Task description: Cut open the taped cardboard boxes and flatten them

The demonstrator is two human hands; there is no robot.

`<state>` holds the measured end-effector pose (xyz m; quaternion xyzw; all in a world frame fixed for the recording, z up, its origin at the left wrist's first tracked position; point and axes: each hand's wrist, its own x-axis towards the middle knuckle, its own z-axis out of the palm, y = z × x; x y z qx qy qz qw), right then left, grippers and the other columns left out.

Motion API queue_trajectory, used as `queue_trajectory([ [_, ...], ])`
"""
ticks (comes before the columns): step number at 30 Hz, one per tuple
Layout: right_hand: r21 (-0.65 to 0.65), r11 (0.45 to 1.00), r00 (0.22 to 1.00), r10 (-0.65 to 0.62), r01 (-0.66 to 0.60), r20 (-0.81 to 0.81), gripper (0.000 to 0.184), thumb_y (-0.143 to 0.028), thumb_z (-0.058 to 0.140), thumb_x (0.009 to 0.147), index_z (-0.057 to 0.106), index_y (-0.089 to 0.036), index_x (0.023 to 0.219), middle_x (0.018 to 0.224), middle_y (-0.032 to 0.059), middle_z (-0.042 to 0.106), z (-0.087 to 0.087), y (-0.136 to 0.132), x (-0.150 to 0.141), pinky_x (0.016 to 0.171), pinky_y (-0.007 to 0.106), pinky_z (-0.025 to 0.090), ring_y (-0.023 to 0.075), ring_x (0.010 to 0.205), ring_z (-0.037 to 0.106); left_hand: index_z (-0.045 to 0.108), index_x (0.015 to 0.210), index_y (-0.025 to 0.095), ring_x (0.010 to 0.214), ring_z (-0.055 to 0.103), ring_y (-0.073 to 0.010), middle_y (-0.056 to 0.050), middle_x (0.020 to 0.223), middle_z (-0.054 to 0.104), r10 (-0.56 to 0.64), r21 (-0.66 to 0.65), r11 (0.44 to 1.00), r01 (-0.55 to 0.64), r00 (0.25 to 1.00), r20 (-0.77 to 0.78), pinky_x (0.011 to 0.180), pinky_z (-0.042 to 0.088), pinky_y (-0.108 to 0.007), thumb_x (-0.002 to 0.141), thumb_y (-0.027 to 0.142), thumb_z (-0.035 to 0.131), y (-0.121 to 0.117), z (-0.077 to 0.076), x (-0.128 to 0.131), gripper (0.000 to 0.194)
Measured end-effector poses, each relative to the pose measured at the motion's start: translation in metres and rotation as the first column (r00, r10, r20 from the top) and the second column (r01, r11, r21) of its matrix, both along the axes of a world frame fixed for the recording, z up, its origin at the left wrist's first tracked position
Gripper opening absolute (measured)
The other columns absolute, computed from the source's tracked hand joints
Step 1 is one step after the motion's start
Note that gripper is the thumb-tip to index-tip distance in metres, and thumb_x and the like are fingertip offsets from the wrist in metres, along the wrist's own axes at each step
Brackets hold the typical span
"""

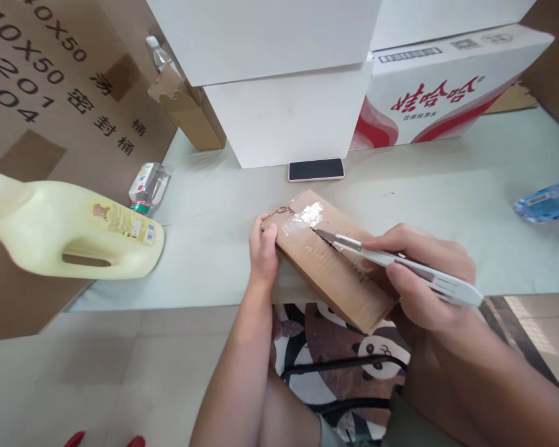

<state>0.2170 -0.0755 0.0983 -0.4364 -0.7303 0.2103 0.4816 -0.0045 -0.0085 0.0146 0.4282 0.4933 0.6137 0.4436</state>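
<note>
A small brown cardboard box (328, 267) lies tilted at the table's near edge, one corner jutting out over it. Clear shiny tape covers part of its top near the far end. My left hand (263, 251) grips the box's left end, fingers closed round the corner. A white utility knife (382, 257) is held in my right hand (423, 273), pinched between thumb and fingers. Its extended blade tip touches the box top beside a dark slit running along the surface.
A phone (315, 169) lies beyond the box, before stacked white boxes (289, 118). A yellow jug (74, 226), a clear bottle (149, 186) and an open carton (190, 112) stand or lie left. A red-and-white carton (438, 93) and blue bottle (547, 202) are right.
</note>
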Motion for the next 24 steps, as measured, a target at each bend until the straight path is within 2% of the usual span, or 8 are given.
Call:
queue_trajectory([
  [5,-0.031,0.989,0.961,-0.145,0.142,-0.235,0.02,-0.038,0.056,0.092,0.071,-0.027,0.1,0.075,0.0037,0.069,-0.013,-0.005,0.002,0.052,0.034,0.047,0.0196,0.059,0.062,0.062,0.095,0.019,0.087,0.059,-0.0203,-0.004,0.091,0.064,0.013,0.016,1.0,-0.012,1.0,-0.013,0.079,0.046,-0.031,0.08,0.049,0.061,0.001,-0.001,-0.002,0.033],
  [8,0.054,0.965,0.893,-0.215,0.256,-0.394,0.022,-0.045,0.059,0.09,0.066,-0.032,0.106,0.078,0.0016,0.067,-0.018,0.002,0.002,0.053,0.036,0.047,0.0204,0.06,0.062,0.063,0.094,0.02,0.085,0.059,-0.0198,-0.003,0.09,0.064,0.011,0.022,1.0,-0.011,1.0,-0.002,0.077,0.045,-0.031,0.079,0.051,0.063,0.003,-0.003,-0.003,0.035],
  [10,0.123,0.939,0.863,-0.236,0.321,-0.446,0.022,-0.046,0.061,0.089,0.062,-0.035,0.107,0.08,0.0003,0.066,-0.019,0.008,0.003,0.055,0.037,0.049,0.0203,0.061,0.062,0.063,0.093,0.02,0.083,0.058,-0.0192,-0.003,0.088,0.063,0.02,0.032,0.999,-0.02,1.0,-0.005,0.076,0.045,-0.03,0.078,0.052,0.063,0.004,-0.004,-0.003,0.036],
  [13,0.117,0.905,0.86,-0.34,0.409,-0.38,0.02,-0.042,0.061,0.091,0.06,-0.033,0.109,0.087,0.0013,0.066,-0.023,0.015,0.009,0.062,0.038,0.052,0.0197,0.067,0.063,0.064,0.091,0.019,0.083,0.058,-0.0188,-0.003,0.088,0.064,0.038,0.046,0.998,-0.038,0.999,-0.001,0.076,0.045,-0.03,0.078,0.051,0.064,0.006,-0.005,-0.003,0.035],
  [16,-0.05,0.903,0.892,-0.429,0.426,-0.14,0.026,-0.035,0.062,0.089,0.06,-0.029,0.114,0.096,0.004,0.067,-0.029,0.021,0.019,0.071,0.039,0.054,0.021,0.079,0.065,0.065,0.09,0.019,0.083,0.058,-0.0185,-0.004,0.089,0.065,0.039,0.058,0.998,-0.039,0.999,0.002,0.076,0.045,-0.03,0.08,0.05,0.063,0.008,-0.007,-0.004,0.033],
  [18,-0.186,0.901,0.914,-0.405,0.392,-0.037,0.035,-0.033,0.065,0.085,0.059,-0.028,0.119,0.101,0.005,0.068,-0.033,0.025,0.026,0.075,0.041,0.055,0.022,0.083,0.066,0.065,0.09,0.019,0.082,0.058,-0.0183,-0.003,0.088,0.065,0.039,0.061,0.997,-0.039,0.999,0.001,0.075,0.045,-0.03,0.079,0.05,0.064,0.008,-0.007,-0.004,0.032],
  [21,-0.332,0.893,0.936,-0.345,0.303,-0.073,0.039,-0.032,0.062,0.084,0.057,-0.028,0.122,0.105,0.0054,0.068,-0.037,0.03,0.033,0.079,0.042,0.054,0.0226,0.087,0.066,0.065,0.09,0.019,0.081,0.056,-0.0178,-0.003,0.086,0.064,0.051,0.054,0.997,-0.051,0.999,0.001,0.074,0.044,-0.029,0.079,0.049,0.064,0.008,-0.006,-0.004,0.032],
  [24,-0.373,0.873,0.924,-0.371,0.313,-0.093,0.037,-0.033,0.061,0.084,0.058,-0.028,0.12,0.106,0.0053,0.068,-0.04,0.033,0.035,0.08,0.042,0.053,0.0229,0.09,0.066,0.064,0.089,0.019,0.078,0.055,-0.0172,-0.002,0.084,0.062,0.052,0.046,0.998,-0.052,0.999,-0.009,0.072,0.043,-0.029,0.079,0.049,0.063,0.008,-0.005,-0.004,0.031],
])
